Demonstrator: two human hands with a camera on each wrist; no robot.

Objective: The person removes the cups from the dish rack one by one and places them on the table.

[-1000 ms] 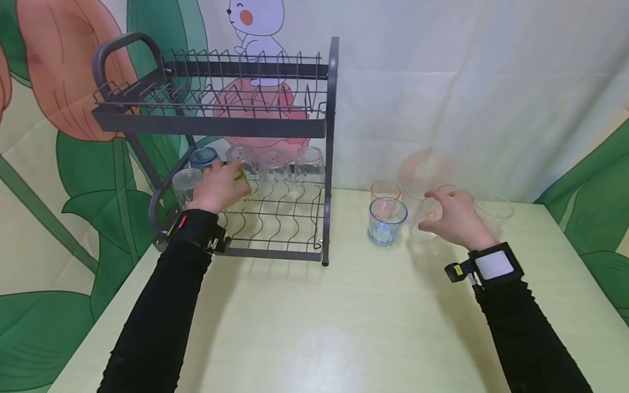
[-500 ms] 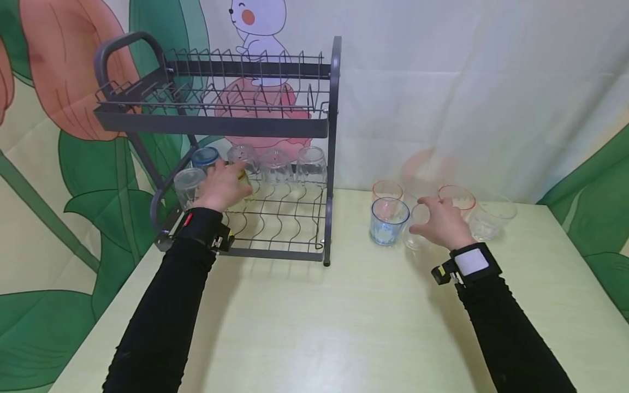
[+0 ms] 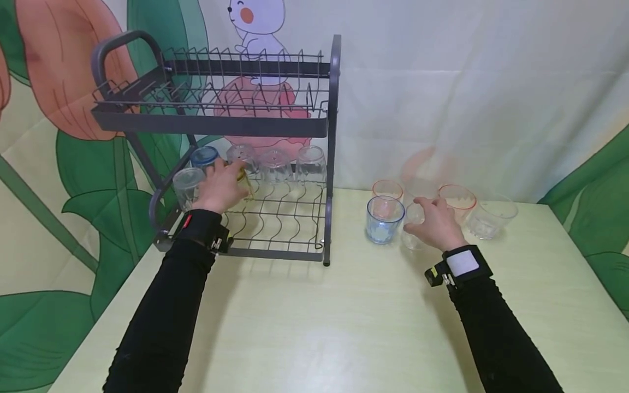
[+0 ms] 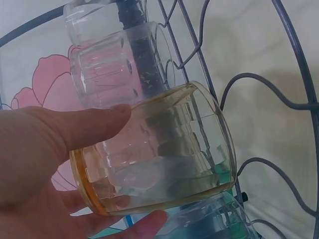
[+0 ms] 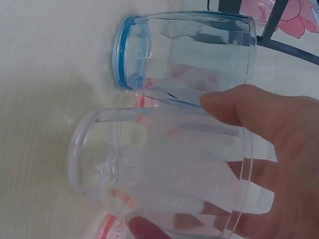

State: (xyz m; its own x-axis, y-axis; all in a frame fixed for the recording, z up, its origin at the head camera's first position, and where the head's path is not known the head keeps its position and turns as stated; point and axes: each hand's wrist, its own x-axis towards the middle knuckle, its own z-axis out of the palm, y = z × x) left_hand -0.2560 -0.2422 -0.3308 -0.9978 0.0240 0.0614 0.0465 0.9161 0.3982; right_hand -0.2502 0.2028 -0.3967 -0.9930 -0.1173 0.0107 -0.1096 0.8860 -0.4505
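My left hand (image 3: 221,185) grips a yellow-tinted glass (image 4: 159,154), thumb on one side and fingers on the other. That glass is upside down at the lower tier of the dish rack (image 3: 275,254). A clear tumbler (image 3: 188,183) and a blue-tinted glass (image 3: 204,157) flank the hand. Over on the table, my right hand (image 3: 436,224) holds a clear glass (image 5: 169,169) around its sides near the rim, thumb toward the blue-rimmed glass (image 3: 384,224). The clear glass stands upright, close beside the blue-rimmed one; whether they touch I cannot tell.
Several clear glasses (image 3: 310,166) stand inverted along the lower tier's back. One orange-rimmed glass (image 3: 387,188) is behind the blue-rimmed one, another orange-rimmed glass (image 3: 459,199) behind my right hand. A wide clear glass (image 3: 488,221) stands farther right. The rack's upper tier (image 3: 211,125) overhangs the left hand.
My right hand has moved left with the clear glass, away from the right-hand glasses. The blue-rimmed glass has shifted slightly left. My left hand stays on the yellow-tinted glass.
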